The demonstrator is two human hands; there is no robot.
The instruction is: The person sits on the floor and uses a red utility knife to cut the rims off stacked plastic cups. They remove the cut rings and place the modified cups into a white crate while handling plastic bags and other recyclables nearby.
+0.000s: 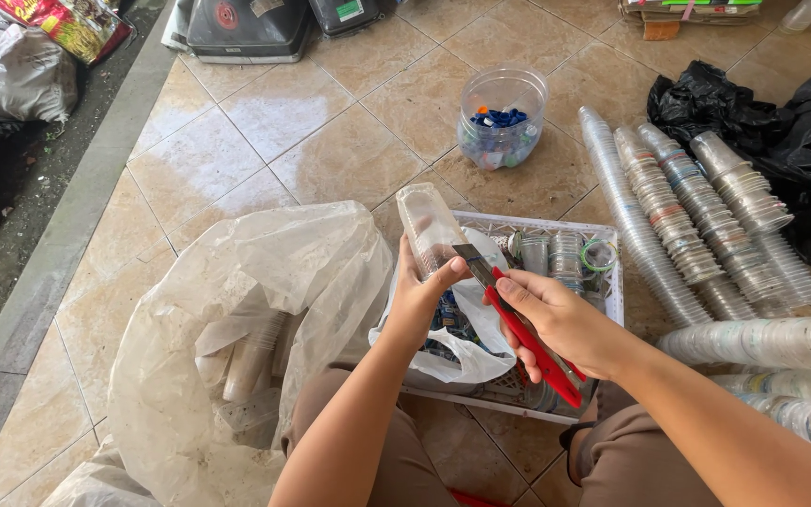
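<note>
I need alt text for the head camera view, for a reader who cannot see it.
A person's left hand holds a clear plastic cup while the right hand sets a red utility knife against it, above a white crate on a tiled floor. Stacked clear cups lie at the right.

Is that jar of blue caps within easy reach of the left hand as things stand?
Probably not easily: the left hand is full, gripping a clear plastic cup, and the jar of blue caps sits on the floor beyond the white crate.
</note>
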